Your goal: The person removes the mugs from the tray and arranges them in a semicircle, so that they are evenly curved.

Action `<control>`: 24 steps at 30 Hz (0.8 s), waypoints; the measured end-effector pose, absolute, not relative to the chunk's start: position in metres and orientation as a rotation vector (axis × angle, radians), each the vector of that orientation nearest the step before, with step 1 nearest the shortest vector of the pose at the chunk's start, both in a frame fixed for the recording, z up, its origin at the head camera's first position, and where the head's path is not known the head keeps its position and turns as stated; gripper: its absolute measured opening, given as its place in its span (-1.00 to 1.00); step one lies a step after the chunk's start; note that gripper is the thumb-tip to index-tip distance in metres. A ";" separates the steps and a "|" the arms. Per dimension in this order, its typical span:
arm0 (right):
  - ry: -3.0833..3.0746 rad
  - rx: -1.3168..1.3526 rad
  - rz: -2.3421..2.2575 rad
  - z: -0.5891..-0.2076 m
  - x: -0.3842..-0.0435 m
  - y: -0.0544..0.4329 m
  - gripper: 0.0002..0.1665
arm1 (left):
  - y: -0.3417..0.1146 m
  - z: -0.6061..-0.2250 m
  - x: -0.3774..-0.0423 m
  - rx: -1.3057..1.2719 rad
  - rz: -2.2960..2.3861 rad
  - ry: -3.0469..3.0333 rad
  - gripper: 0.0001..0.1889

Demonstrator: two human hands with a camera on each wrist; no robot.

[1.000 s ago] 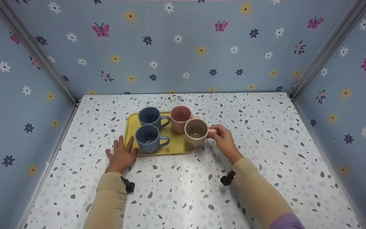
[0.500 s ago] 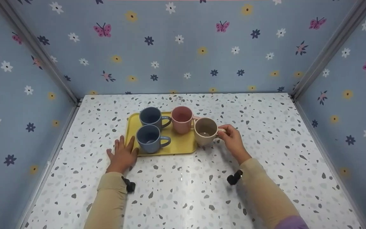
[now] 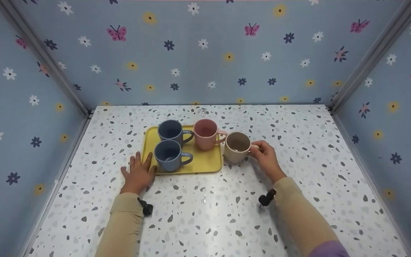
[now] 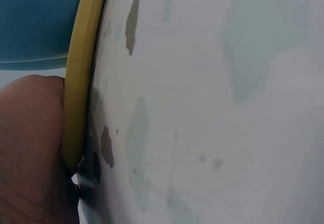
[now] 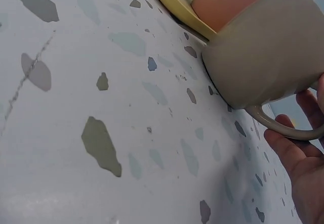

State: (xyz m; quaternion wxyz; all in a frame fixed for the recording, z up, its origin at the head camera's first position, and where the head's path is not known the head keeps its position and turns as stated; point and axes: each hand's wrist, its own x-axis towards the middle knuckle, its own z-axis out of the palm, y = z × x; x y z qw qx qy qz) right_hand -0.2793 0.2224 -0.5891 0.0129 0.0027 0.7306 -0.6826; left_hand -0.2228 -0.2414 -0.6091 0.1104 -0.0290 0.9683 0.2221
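A beige mug stands upright on the table just right of the yellow tray, and my right hand pinches its handle. In the right wrist view the beige mug sits right by the tray's rim, fingers and thumb around the handle. My left hand lies with spread fingers at the tray's front left corner; the left wrist view shows part of that hand against the yellow rim. On the tray are two blue mugs, one behind and one in front, plus a pink mug.
The speckled white table reaches to a back wall and side walls printed with flowers and butterflies. The pink mug's handle points over the tray's right edge toward the beige mug. A black wrist camera sits on the right sleeve.
My right hand has moved the beige mug rightward, from over the tray's right front corner to the table beside it. The left hand and the other mugs stay where they were.
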 end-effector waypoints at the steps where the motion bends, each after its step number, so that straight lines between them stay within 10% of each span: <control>1: 2.282 0.010 -2.124 -0.589 -0.280 0.223 -0.79 | -0.242 -0.609 -0.223 -0.088 0.650 2.844 -0.32; 24: 2.473 0.128 -1.927 -0.583 -0.286 0.223 -0.75 | -0.243 -0.612 -0.223 -0.086 0.678 2.867 -0.33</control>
